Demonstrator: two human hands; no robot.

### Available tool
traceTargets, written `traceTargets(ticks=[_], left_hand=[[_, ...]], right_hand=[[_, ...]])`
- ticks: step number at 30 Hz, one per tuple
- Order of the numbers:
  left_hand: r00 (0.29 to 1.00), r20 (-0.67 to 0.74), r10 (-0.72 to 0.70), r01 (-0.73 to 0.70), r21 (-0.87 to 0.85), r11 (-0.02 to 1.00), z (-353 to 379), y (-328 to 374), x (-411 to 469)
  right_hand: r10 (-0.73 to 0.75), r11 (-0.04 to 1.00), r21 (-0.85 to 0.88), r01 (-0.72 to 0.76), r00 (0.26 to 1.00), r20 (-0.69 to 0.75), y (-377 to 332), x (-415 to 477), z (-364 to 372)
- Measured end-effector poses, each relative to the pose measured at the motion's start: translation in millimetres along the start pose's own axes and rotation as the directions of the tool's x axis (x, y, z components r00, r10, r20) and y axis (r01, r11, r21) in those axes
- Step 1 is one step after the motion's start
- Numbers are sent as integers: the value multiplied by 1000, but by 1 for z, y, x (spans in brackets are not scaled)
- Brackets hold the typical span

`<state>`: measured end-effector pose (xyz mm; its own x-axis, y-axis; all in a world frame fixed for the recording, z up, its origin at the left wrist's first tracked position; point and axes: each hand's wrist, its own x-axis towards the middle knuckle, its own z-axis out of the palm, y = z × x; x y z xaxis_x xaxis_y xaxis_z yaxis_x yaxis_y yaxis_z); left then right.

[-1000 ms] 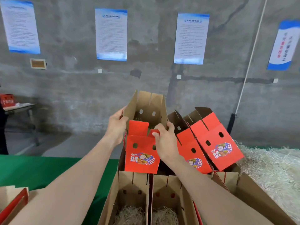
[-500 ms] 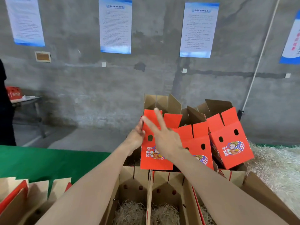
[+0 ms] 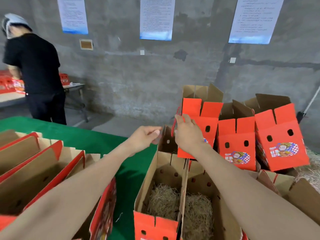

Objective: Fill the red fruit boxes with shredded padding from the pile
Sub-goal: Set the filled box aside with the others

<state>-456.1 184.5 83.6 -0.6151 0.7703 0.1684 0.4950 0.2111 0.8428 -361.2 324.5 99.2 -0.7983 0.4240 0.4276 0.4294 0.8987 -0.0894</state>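
Observation:
Three red fruit boxes stand in a row on top of others: the left one point(image 3: 210, 116), the middle one point(image 3: 236, 146) and a tilted right one point(image 3: 280, 139). My right hand point(image 3: 188, 135) is at the left box's side and pinches its red cord handle point(image 3: 174, 126). My left hand point(image 3: 145, 138) hovers just left of it with relaxed fingers and holds nothing, close to a brown flap point(image 3: 167, 139). Below my arms, two open boxes hold shredded padding, one on the left point(image 3: 162, 200) and one on the right point(image 3: 197, 215). The padding pile point(image 3: 310, 163) shows at the right edge.
Several open boxes without padding point(image 3: 34, 163) lie at the left on the green table point(image 3: 103, 141). A person in black point(image 3: 38, 70) stands at a far table point(image 3: 74, 87) by the concrete wall, with more red boxes point(image 3: 10, 84).
Both hands have let go of the left red box, which now stands in the row. My right hand has moved onto its cord and my left has drawn back. The view has swung left and down.

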Motion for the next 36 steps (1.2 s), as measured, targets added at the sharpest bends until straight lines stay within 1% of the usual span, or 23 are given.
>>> traceTargets(ticks=[2,5,7,9,10,11,12,13,14,15,16,18,20,21,23,25,26,28,29,31,32,33,36], left_hand=[[996,-84,-43,47,42,998,-30,-19,-37],[959,-269,-88,145,199,969,-68,-59,-103],[917,-385,-107,233,295,927,-84,-88,-151],[853,-513,-96,321,370,872,-96,-119,-196],[829,-548,-110,382,411,828,-100,-134,-214],[821,-548,-161,448,442,777,-104,-149,-231],[831,-503,-239,493,465,735,-107,-166,-246],[856,-411,-314,499,495,711,-108,-180,-258],[884,-301,-357,467,538,702,-109,-193,-268],[906,-226,-357,420,575,702,-108,-203,-274],[922,-207,-327,384,594,707,-108,-209,-279],[927,-265,-265,373,595,712,-107,-215,-282],[906,-328,-265,415,572,707,-102,-214,-281],[892,-358,-276,440,553,707,-97,-213,-280],[860,-405,-312,493,495,716,-88,-212,-279],[845,-426,-323,512,469,720,-86,-210,-279],[840,-432,-329,519,461,719,-87,-211,-278],[828,-424,-366,540,433,722,-92,-211,-275],[809,-440,-390,562,384,732,-96,-211,-270],[738,-512,-439,620,258,741,-105,-207,-257],[709,-537,-457,649,243,721,-108,-206,-250],[698,-546,-464,672,275,687,-110,-206,-243],[710,-524,-471,689,378,618,-109,-215,-235]], right_hand=[[-84,993,75,90,994,-77,-23,-14,4],[-262,934,237,266,964,-51,-76,-55,26],[-405,868,330,371,914,39,-120,-91,51],[-539,820,341,460,822,187,-160,-124,78],[-575,807,336,486,776,260,-178,-138,88],[-579,808,345,477,749,322,-192,-148,96],[-567,817,362,448,738,366,-203,-155,101],[-548,829,374,416,739,392,-211,-159,104],[-528,841,376,388,740,416,-218,-160,105],[-511,852,374,365,736,444,-223,-160,105],[-498,860,377,344,724,476,-226,-159,106],[-485,872,374,317,668,565,-231,-159,108],[-476,878,307,367,600,643,-238,-165,112],[-472,874,261,411,588,657,-242,-170,116],[-458,867,165,471,619,639,-245,-176,122],[-400,887,78,455,674,621,-235,-169,121],[-356,897,26,441,686,635,-228,-162,116],[-289,893,-64,446,675,679,-211,-147,109],[-273,888,-78,454,656,704,-205,-142,108],[-302,899,19,438,587,751,-204,-141,110],[-316,913,85,400,558,767,-207,-144,114],[-325,923,130,363,554,766,-210,-149,120],[-350,924,145,354,630,693,-216,-163,128]])
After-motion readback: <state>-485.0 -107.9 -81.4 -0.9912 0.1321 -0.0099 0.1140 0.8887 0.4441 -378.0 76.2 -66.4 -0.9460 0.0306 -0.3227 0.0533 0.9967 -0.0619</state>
